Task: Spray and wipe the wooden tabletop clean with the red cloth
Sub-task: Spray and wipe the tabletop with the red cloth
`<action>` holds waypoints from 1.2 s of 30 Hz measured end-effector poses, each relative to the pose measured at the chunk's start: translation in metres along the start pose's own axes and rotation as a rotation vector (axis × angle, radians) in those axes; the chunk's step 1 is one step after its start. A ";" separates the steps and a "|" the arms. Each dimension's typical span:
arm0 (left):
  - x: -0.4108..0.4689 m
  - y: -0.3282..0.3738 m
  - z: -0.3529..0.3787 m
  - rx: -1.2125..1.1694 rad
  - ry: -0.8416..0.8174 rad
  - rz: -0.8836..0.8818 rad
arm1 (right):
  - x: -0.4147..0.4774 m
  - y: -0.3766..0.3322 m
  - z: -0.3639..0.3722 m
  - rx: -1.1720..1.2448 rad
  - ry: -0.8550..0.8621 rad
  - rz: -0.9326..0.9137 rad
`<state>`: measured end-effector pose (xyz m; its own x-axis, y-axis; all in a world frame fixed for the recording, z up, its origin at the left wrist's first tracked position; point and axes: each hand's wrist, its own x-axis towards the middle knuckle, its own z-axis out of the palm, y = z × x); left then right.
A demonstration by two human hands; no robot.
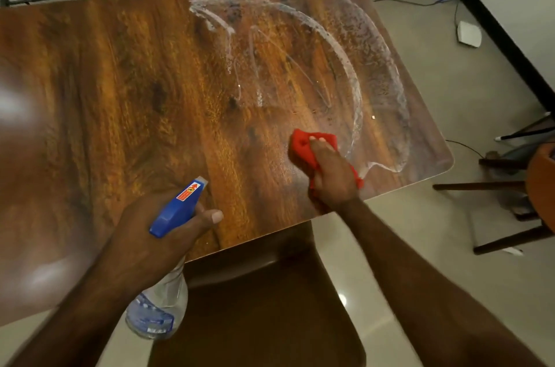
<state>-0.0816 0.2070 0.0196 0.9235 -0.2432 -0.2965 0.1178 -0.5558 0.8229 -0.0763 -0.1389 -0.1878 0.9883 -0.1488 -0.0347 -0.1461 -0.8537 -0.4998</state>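
Wooden table [120, 81] mid-clean, wet streaks [354, 66] across its far right half.

The streaks curved in a long arc from the far middle round to the near right corner; the left half showed no wet marks. A chair [255, 291] sat under the near edge. L hand [156, 234] gripped the spray bottle [177, 207] by its neck, blue nozzle pointing out over the table, body hanging below the edge. R hand [330, 177] clutched the bunched red cloth [303, 150] & pressed it on the top by the near right edge. The wet patch lay ahead & right of the cloth, so R hand was much the nearer; the next wipe probably needed a push away along that arc. A pale crumb [373, 117] lay just beyond the cloth.
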 end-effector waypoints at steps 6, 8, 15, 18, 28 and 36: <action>-0.003 0.023 0.039 0.111 -0.014 0.105 | -0.003 -0.011 -0.005 0.038 0.101 0.160; -0.005 0.030 0.054 0.109 -0.036 0.140 | -0.031 -0.037 0.016 0.017 -0.010 -0.070; -0.010 0.051 0.088 0.107 -0.056 0.149 | -0.056 0.023 -0.005 -0.044 -0.160 -0.446; -0.013 0.054 0.092 0.106 -0.048 0.165 | -0.047 0.086 -0.049 0.011 -0.052 -0.135; -0.021 0.052 0.106 0.130 -0.069 0.195 | -0.073 -0.001 -0.014 0.116 0.025 0.080; -0.012 0.044 0.128 0.133 -0.049 0.159 | -0.098 0.063 -0.048 -0.023 -0.156 -0.251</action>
<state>-0.1347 0.0837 -0.0025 0.9075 -0.3725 -0.1940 -0.0802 -0.6070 0.7907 -0.1848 -0.2020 -0.1738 0.9883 0.1453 -0.0464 0.1043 -0.8655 -0.4899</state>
